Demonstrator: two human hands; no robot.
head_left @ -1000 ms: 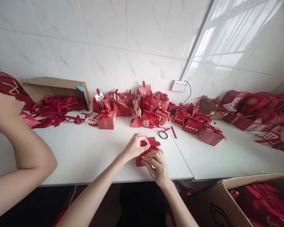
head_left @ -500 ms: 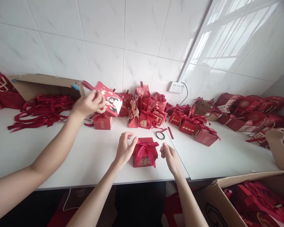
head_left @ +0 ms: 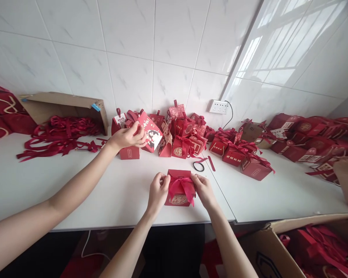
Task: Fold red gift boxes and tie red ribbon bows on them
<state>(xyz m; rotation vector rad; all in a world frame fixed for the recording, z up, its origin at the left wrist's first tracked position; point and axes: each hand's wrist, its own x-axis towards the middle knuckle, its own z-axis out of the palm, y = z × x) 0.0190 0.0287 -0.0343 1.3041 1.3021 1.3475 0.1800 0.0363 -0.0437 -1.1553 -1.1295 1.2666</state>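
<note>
A red gift box [head_left: 178, 199] with a gold pattern on its front stands upright near the table's front edge. Across its top lies a tied red ribbon bow [head_left: 182, 185]. My left hand [head_left: 159, 193] pinches at the bow's left loop, fingers closed. On the other side, my right hand [head_left: 203, 189] is closed at the right loop of the same bow. Both hands touch the box's upper sides. Behind the box lie a black ring [head_left: 198, 166] and a short red ribbon strip [head_left: 211, 163].
A co-worker's hand [head_left: 130, 137] holds a printed red box [head_left: 150, 133] at left. Another person's hand [head_left: 346, 168] works at far right. Red boxes [head_left: 181, 146] crowd the wall. Cardboard boxes hold ribbons [head_left: 72, 127] and red items [head_left: 321, 247]. A power strip [head_left: 219, 106] hangs on the wall.
My hands have come in from both sides and closed on the bow's loops. The co-worker's hand at left has carried the printed box rightward towards the row of boxes.
</note>
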